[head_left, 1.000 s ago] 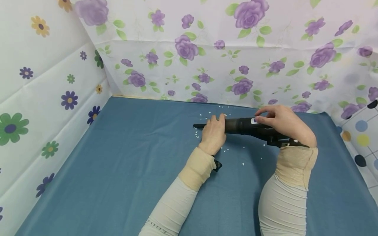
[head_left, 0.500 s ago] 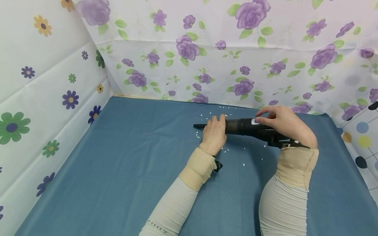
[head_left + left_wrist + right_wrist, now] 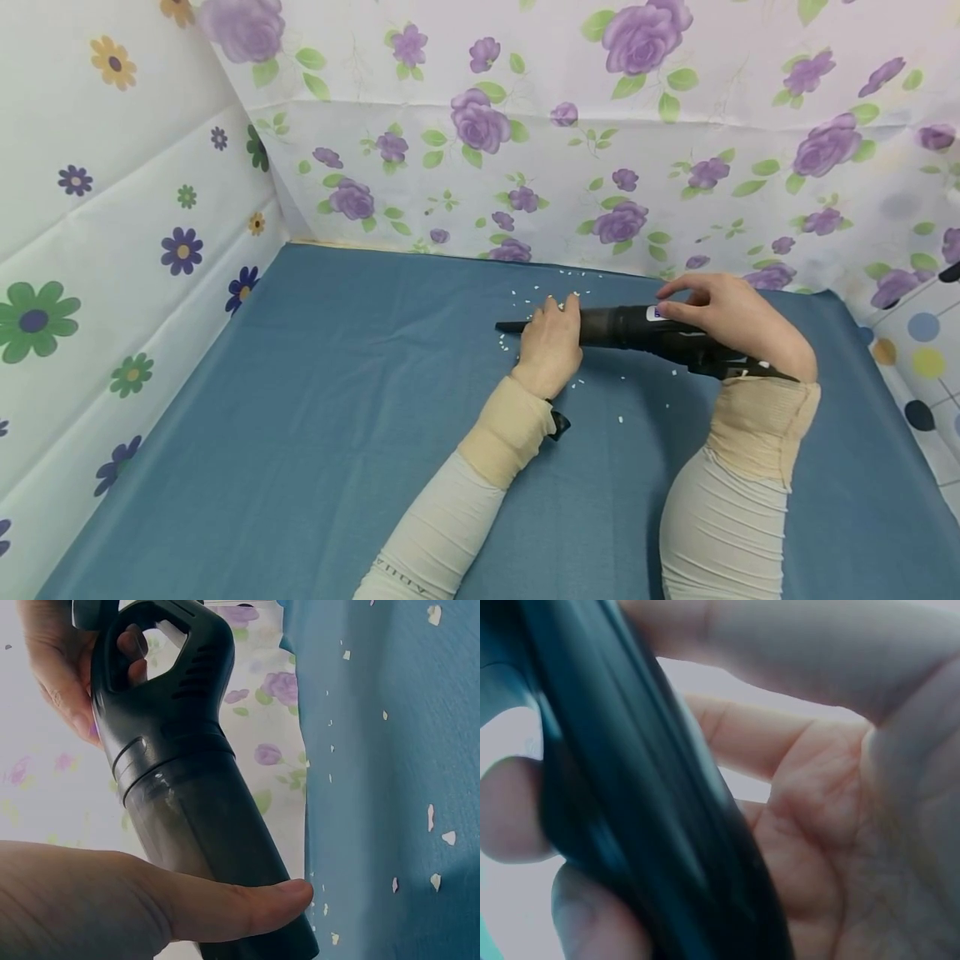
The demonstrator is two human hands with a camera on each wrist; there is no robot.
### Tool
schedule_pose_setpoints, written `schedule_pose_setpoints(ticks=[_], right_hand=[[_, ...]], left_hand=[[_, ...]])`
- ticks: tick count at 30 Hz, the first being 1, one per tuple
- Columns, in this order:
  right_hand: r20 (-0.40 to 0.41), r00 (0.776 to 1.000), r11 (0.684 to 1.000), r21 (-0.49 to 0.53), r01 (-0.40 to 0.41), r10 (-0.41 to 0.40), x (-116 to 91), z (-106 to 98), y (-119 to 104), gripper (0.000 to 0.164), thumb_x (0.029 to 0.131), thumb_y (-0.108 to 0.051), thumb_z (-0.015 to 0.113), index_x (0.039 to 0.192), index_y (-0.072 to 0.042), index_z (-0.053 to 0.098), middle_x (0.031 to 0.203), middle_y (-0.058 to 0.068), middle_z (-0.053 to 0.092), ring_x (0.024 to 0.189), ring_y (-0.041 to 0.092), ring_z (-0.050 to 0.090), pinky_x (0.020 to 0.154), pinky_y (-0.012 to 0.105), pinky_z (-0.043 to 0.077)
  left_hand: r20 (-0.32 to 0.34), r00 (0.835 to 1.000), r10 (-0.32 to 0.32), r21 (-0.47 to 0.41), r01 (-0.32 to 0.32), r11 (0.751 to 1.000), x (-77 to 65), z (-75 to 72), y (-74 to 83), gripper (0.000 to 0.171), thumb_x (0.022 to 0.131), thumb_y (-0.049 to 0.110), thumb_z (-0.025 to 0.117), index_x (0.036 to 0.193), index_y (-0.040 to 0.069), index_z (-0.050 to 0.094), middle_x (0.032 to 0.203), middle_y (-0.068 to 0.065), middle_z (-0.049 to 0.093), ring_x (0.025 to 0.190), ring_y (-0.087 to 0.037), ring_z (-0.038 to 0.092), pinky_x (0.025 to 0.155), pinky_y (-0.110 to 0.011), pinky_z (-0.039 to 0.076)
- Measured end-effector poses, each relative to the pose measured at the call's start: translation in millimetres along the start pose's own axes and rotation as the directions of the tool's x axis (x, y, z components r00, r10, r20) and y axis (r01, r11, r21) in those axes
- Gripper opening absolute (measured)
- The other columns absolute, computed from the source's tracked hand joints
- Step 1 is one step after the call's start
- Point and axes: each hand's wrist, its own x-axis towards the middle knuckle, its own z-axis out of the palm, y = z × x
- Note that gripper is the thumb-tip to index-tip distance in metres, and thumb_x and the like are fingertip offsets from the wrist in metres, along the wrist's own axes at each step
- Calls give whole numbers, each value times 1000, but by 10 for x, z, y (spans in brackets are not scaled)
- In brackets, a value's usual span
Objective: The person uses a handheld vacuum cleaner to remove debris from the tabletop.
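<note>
A black handheld vacuum cleaner (image 3: 634, 327) with a narrow crevice nozzle (image 3: 510, 327) lies level and close over the blue cloth, nozzle pointing left. My left hand (image 3: 551, 346) grips its front end just behind the nozzle; in the left wrist view the thumb (image 3: 247, 907) wraps over the smoky dust cup (image 3: 187, 810). My right hand (image 3: 731, 317) holds the rear loop handle (image 3: 169, 652), with fingers curled through the loop in the right wrist view. Small white paper-like scraps (image 3: 621, 419) are scattered around the nozzle and below the vacuum.
Blue cloth (image 3: 337, 400) covers the table. A purple-flowered sheet (image 3: 420, 125) hangs close behind the vacuum. Another flowered sheet (image 3: 135, 275) stands along the left, and a dotted one (image 3: 926, 358) along the right. Several scraps lie near the back edge.
In the last half second the vacuum, with both hands on it, has shifted slightly right and nearer to me. The head view has also moved a little. Both grips are unchanged.
</note>
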Motion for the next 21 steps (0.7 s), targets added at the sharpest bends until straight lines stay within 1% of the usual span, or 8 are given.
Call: schedule_pose_setpoints(ticks=[5,8,11,17,21], right_hand=[[5,1000,1000,4,6,-6,-15,-3,26,44,97,-41,54,127,-9,59,102,17,66,86,27,62,70,45,49],[12,1000,1000,4,0,0,-17,-4,32,45,97,-42,54,128,-9,58,103,18,66,88,29,62,72,48,50],[11,1000,1000,5,0,0,-18,-3,36,46,97,-42,54,128,-9,58,104,19,66,89,29,62,73,50,50],[12,1000,1000,12,5,-6,-23,-3,48,45,97,-41,54,128,-9,58,102,18,67,88,28,62,72,47,50],[21,1000,1000,13,6,-7,-32,-7,46,45,97,-42,54,129,-9,58,102,17,67,88,28,62,72,48,50]], left_hand=[[24,1000,-5,3,5,1000,-24,-19,26,59,83,13,71,136,6,46,117,-19,59,97,-31,60,76,-43,56],[31,1000,0,7,0,1000,-40,-31,35,58,83,13,71,135,6,46,114,-18,60,94,-30,61,73,-43,56],[33,999,0,5,0,1000,-48,-38,41,56,83,12,71,133,6,47,114,-19,60,93,-30,61,73,-43,56],[35,999,-4,7,4,1000,-42,-30,46,53,82,14,72,129,6,49,112,-18,60,93,-29,61,73,-43,56],[38,999,5,9,-6,1000,-52,-44,50,49,82,14,72,126,6,51,110,-17,60,92,-29,61,71,-42,56]])
